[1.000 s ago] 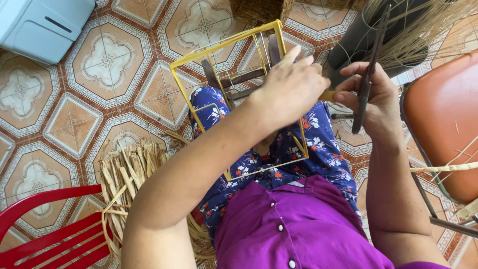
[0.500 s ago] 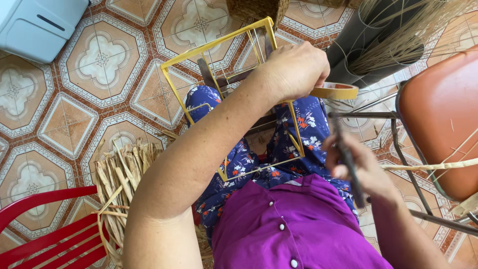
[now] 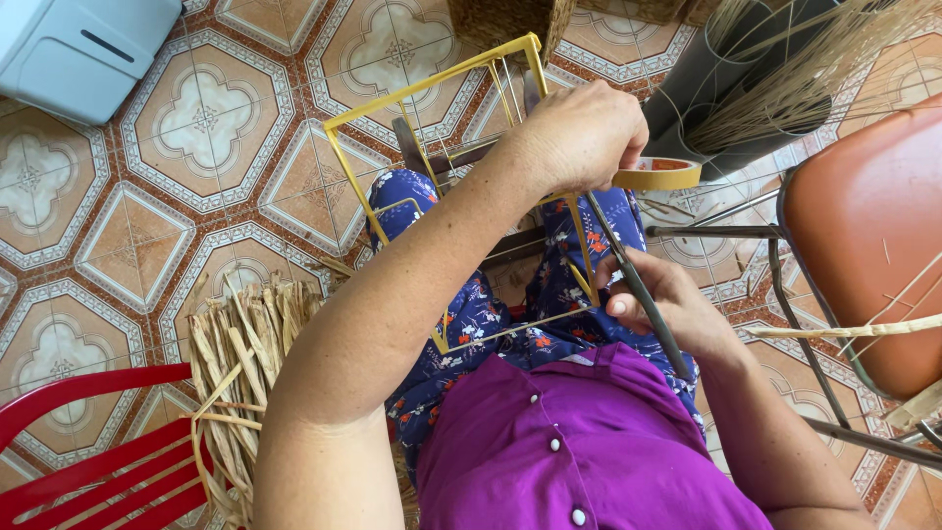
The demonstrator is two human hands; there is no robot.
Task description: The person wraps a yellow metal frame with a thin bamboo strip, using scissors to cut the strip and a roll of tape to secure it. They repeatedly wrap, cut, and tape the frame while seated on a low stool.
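Yellow wire frame [image 3: 432, 93] rested on the lap above the tiled floor [image 3: 196, 128], left hand [image 3: 584, 132] closed on its top edge, roll of tape [image 3: 659, 174] just beside, right hand [image 3: 657, 304] fingers gripped around a dark thin tool [image 3: 628, 275], dried straw bundle [image 3: 240, 344] near the red chair [image 3: 88, 461].

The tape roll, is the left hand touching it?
Touching. The head view shows the left hand closed over one end of the tape roll, with no gap; the rest of the roll sticks out beside the yellow frame.
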